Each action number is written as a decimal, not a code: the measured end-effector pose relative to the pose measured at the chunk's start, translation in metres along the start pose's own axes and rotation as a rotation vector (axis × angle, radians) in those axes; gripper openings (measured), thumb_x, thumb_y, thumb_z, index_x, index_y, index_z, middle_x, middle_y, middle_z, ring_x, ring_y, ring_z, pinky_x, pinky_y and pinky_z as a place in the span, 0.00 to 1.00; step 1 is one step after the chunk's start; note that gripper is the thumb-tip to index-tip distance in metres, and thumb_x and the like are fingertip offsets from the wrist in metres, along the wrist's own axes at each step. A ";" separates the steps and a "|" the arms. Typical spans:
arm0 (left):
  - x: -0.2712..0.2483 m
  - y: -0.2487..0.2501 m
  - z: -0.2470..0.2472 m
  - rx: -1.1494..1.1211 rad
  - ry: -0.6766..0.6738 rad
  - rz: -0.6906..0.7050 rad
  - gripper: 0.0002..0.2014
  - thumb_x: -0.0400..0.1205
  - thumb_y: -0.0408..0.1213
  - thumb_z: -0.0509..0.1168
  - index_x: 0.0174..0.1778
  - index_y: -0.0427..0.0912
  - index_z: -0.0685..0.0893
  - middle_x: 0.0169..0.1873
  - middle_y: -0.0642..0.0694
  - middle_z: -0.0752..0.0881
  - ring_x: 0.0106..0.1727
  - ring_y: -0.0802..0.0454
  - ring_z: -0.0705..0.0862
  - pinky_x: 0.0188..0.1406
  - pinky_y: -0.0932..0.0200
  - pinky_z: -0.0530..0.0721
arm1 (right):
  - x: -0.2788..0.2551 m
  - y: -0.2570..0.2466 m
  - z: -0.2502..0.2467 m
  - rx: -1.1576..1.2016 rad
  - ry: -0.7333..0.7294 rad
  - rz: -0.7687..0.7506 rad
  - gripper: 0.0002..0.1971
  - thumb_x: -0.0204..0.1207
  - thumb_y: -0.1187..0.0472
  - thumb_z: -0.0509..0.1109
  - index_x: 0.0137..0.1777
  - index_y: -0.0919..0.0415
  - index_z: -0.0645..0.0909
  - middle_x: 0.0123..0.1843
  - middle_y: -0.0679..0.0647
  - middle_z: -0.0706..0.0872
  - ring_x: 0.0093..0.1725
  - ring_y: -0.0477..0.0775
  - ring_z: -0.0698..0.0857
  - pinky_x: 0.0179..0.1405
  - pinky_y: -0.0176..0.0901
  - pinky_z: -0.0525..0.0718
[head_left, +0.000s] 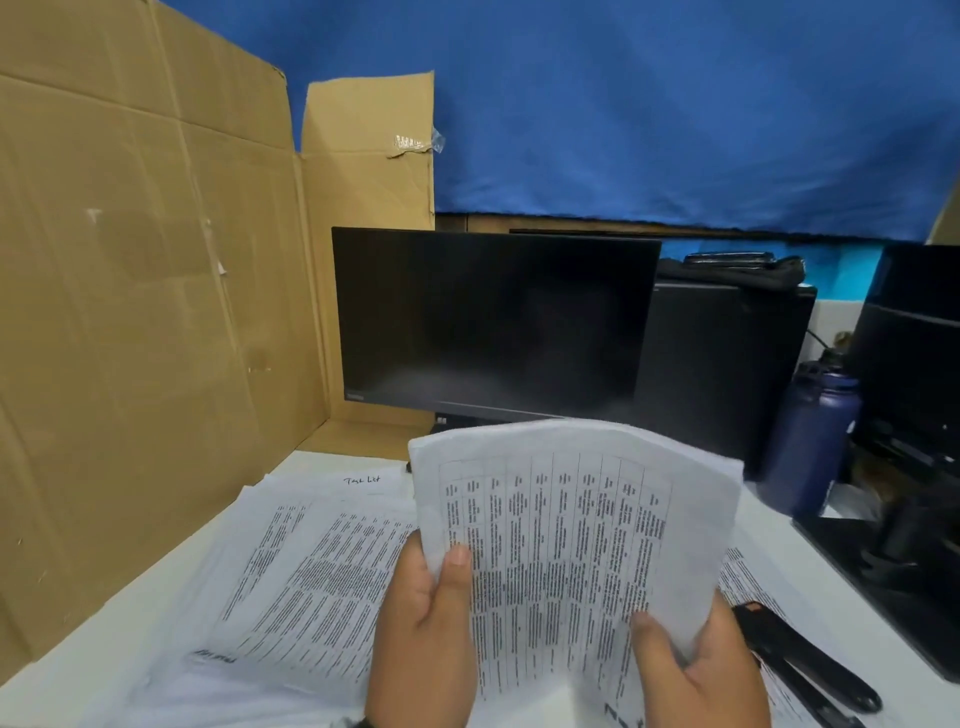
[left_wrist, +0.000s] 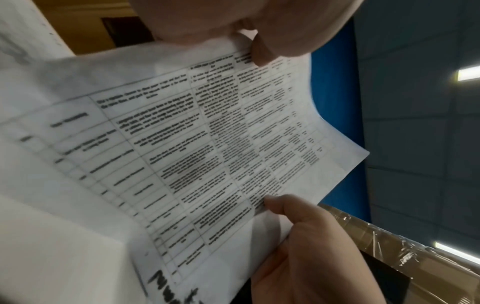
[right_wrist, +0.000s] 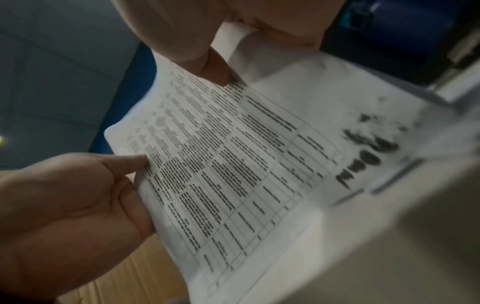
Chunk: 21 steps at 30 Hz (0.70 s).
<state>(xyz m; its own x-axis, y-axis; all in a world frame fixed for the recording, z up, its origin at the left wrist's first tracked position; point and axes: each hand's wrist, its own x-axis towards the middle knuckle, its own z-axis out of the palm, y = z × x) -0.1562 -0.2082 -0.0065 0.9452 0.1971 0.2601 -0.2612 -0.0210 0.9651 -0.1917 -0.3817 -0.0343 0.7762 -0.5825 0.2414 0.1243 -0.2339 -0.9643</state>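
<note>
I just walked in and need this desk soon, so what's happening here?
A person holds a printed table sheet up off the desk with both hands. The left hand pinches its left edge and the right hand its lower right edge, thumbs on the printed face. The sheet bows slightly. More printed papers lie spread on the desk below, and what looks like a black stapler lies to the right, untouched. The monitor behind is dark.
</note>
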 end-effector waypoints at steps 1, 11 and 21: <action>0.001 -0.001 0.000 0.005 -0.004 -0.016 0.08 0.90 0.51 0.60 0.58 0.68 0.83 0.46 0.78 0.89 0.47 0.79 0.85 0.45 0.65 0.75 | 0.000 0.003 0.001 0.018 -0.007 0.039 0.14 0.73 0.70 0.77 0.49 0.49 0.84 0.41 0.46 0.91 0.44 0.51 0.89 0.38 0.42 0.79; 0.004 0.010 -0.003 0.055 -0.052 -0.008 0.10 0.88 0.47 0.63 0.54 0.67 0.89 0.48 0.71 0.93 0.51 0.72 0.89 0.49 0.62 0.79 | 0.008 -0.006 -0.006 0.084 -0.057 0.130 0.17 0.72 0.76 0.75 0.49 0.51 0.87 0.37 0.38 0.92 0.47 0.52 0.90 0.41 0.43 0.77; 0.021 0.033 -0.023 0.091 -0.060 -0.046 0.12 0.90 0.45 0.64 0.51 0.65 0.92 0.48 0.53 0.96 0.54 0.45 0.94 0.64 0.30 0.86 | 0.084 -0.007 -0.099 -0.731 -0.335 -0.050 0.31 0.70 0.44 0.80 0.72 0.34 0.73 0.74 0.46 0.76 0.73 0.53 0.74 0.75 0.53 0.72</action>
<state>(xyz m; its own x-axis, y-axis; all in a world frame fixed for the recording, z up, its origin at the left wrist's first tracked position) -0.1495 -0.1821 0.0300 0.9665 0.1404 0.2147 -0.2015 -0.1025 0.9741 -0.1884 -0.5059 0.0033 0.9390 -0.3205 0.1249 -0.1821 -0.7712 -0.6100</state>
